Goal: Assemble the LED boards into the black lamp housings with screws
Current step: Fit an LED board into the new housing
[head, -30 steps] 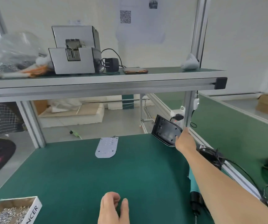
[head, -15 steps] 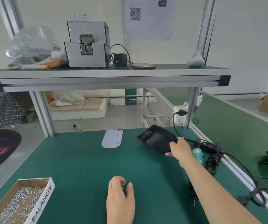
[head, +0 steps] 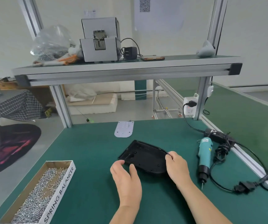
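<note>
A black lamp housing (head: 143,156) lies open side up on the green mat in front of me. My right hand (head: 177,167) grips its right rim, fingers curled over the edge. My left hand (head: 126,177) touches the housing's near left edge with thumb and fingertips. A pale LED board (head: 124,129) lies flat farther back near the table's far edge, apart from both hands. A cardboard box of screws (head: 38,194) marked SPRING BALANCER sits at the front left. A teal electric screwdriver (head: 204,155) lies to the right of the housing.
The screwdriver's black cable and power brick (head: 218,137) trail along the right rail to a wall socket (head: 189,105). An overhead shelf (head: 126,67) carries a grey screw feeder (head: 100,44), a plastic bag, an adapter and a phone. Aluminium posts stand at the table's far corners.
My right hand brought the housing from the far right post down to the mat in front of me. My left hand moved up to touch its near edge.
</note>
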`<action>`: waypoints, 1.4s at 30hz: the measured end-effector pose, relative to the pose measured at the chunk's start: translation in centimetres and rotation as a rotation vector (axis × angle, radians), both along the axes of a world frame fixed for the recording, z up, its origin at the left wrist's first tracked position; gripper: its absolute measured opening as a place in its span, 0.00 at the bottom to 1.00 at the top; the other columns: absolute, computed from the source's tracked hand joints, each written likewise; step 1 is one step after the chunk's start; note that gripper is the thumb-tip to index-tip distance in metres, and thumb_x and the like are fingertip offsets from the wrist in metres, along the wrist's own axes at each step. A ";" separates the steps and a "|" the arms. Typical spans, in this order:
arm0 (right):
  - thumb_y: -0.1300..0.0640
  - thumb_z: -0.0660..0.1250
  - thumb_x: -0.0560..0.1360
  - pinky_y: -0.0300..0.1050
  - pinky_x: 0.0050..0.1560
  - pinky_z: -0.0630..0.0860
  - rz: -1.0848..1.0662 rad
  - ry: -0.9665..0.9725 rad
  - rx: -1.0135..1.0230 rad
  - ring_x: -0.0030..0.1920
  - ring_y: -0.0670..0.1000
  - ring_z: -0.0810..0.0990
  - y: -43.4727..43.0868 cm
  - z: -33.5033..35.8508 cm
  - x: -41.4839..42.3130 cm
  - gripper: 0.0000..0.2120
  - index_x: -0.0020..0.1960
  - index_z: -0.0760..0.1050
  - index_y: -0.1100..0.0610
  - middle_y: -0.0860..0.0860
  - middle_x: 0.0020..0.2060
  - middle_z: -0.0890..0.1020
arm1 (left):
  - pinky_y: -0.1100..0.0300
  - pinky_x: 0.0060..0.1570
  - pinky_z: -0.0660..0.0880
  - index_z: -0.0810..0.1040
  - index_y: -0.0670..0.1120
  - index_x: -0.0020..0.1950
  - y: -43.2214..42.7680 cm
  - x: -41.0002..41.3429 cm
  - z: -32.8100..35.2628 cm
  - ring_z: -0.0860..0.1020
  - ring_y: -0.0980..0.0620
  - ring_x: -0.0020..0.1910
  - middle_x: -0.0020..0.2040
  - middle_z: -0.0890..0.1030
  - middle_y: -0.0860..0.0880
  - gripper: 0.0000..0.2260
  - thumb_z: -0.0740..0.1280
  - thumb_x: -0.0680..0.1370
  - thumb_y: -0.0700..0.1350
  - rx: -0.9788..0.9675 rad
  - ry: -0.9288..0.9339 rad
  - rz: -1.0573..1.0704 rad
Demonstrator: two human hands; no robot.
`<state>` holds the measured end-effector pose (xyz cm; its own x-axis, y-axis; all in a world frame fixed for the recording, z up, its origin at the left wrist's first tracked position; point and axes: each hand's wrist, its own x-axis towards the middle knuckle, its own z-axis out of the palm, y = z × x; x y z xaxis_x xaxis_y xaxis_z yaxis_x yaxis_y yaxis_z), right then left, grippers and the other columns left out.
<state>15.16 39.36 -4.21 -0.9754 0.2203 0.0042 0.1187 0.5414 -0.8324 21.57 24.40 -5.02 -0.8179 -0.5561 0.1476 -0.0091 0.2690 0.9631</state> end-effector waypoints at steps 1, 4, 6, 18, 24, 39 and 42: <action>0.57 0.57 0.82 0.48 0.43 0.72 -0.002 0.017 0.019 0.41 0.53 0.75 -0.2 -0.1 0.1 0.11 0.49 0.76 0.61 0.54 0.42 0.81 | 0.50 0.64 0.69 0.67 0.45 0.66 0.0 0.0 0.0 0.69 0.47 0.61 0.62 0.66 0.51 0.12 0.63 0.83 0.41 0.001 0.002 0.012; 0.49 0.62 0.80 0.48 0.36 0.69 0.038 0.062 0.091 0.34 0.51 0.72 -0.8 -0.2 0.5 0.17 0.35 0.68 0.57 0.49 0.31 0.75 | 0.49 0.65 0.69 0.68 0.45 0.66 -0.2 -0.1 0.0 0.70 0.47 0.62 0.62 0.66 0.51 0.12 0.62 0.83 0.42 0.028 -0.007 0.027; 0.43 0.64 0.78 0.45 0.33 0.66 0.071 0.087 0.194 0.32 0.50 0.69 -1.1 -0.4 0.8 0.23 0.32 0.63 0.55 0.50 0.30 0.72 | 0.48 0.65 0.69 0.68 0.45 0.66 -0.3 -0.2 0.0 0.71 0.47 0.62 0.62 0.68 0.51 0.12 0.62 0.83 0.41 0.089 -0.005 0.020; 0.38 0.65 0.75 0.36 0.41 0.66 0.161 0.071 0.203 0.45 0.37 0.75 -1.1 0.2 0.5 0.10 0.42 0.73 0.44 0.39 0.44 0.78 | 0.55 0.32 0.62 0.65 0.44 0.39 -10.0 -12.6 3.7 0.65 0.49 0.30 0.36 0.67 0.46 0.11 0.60 0.80 0.40 0.085 -0.105 0.233; 0.38 0.63 0.76 0.39 0.45 0.69 0.167 0.081 0.208 0.44 0.39 0.75 -1.2 0.5 0.8 0.11 0.42 0.72 0.44 0.41 0.43 0.77 | 0.55 0.44 0.72 0.70 0.41 0.49 -10.8 -19.6 5.6 0.76 0.45 0.44 0.48 0.78 0.44 0.15 0.69 0.79 0.52 -0.204 -0.491 -0.030; 0.42 0.59 0.78 0.34 0.43 0.67 0.118 0.076 0.248 0.40 0.44 0.73 -1.5 0.2 0.0 0.14 0.39 0.64 0.49 0.48 0.42 0.72 | 0.54 0.60 0.71 0.66 0.44 0.72 -7.5 -27.3 4.2 0.70 0.44 0.64 0.63 0.70 0.44 0.46 0.74 0.64 0.71 -0.722 -0.920 -0.016; 0.43 0.60 0.79 0.36 0.43 0.67 0.121 0.086 0.231 0.41 0.44 0.74 -1.4 0.0 0.0 0.14 0.40 0.65 0.51 0.49 0.42 0.72 | 0.56 0.56 0.71 0.65 0.45 0.74 -8.1 -27.4 4.6 0.71 0.46 0.67 0.63 0.71 0.48 0.47 0.71 0.65 0.73 -0.711 -0.988 -0.044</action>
